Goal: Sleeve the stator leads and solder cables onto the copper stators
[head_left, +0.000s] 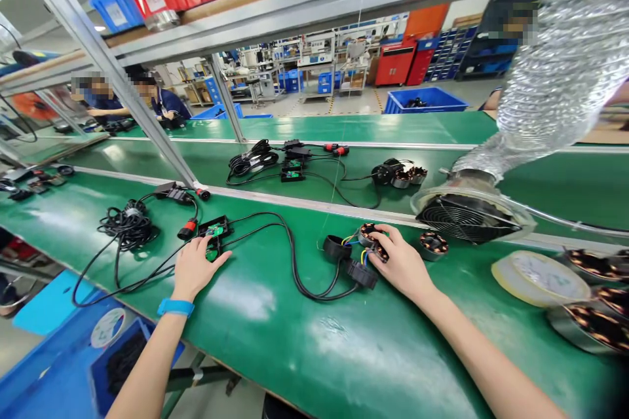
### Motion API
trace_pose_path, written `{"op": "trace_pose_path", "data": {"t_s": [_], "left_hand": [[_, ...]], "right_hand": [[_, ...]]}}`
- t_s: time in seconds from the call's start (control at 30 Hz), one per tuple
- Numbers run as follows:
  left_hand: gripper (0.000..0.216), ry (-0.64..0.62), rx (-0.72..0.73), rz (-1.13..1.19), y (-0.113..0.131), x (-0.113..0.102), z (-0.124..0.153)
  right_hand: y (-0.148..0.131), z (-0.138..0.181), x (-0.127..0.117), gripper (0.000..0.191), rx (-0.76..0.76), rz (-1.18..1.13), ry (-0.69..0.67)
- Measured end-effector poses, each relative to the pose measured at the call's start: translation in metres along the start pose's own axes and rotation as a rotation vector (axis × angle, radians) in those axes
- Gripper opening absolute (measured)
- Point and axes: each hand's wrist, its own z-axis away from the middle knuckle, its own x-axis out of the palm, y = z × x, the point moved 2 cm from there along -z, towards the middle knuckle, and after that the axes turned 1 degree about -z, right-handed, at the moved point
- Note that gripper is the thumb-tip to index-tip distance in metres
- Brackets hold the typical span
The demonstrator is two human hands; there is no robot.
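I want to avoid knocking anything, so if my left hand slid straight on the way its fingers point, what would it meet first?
The left hand already has its fingertips at the small black tray holding a green circuit board; that comes first. Past it lies the black cable, though depth is hard to judge.

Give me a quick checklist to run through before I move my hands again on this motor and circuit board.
1. Left hand on the green circuit board: ok, fingertips rest on it.
2. Right hand on the copper-wound motor: ok, fingers touch it.
3. Coloured wires joined to the motor: cannot tell, too small.
4. Black cable free of knots between board and motor: ok, one loose loop.
5. Second motor apart from the right hand: ok.
6. Fan duct apart from the motor: ok.
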Motion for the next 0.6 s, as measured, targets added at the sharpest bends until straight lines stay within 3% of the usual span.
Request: {"op": "trace_pose_path", "data": {"t_s": [0.37,0.5,0.6], "left_hand": [[0.078,-0.013,-0.078,-0.035,0.002,-0.002,-0.001],[0.080,-0.011,-0.068,-0.029,0.002,-0.002,-0.001],[0.079,-0.007,-0.065,-0.028,0.002,-0.002,-0.001]], "right_hand": [[-0.002,-0.001,0.000,0.029,-0.002,-0.027,-0.011],[-0.001,-0.005,-0.016,0.034,-0.020,-0.029,-0.176],[0.001,-0.009,-0.032,0.049,-0.039,-0.029,-0.347]]}}
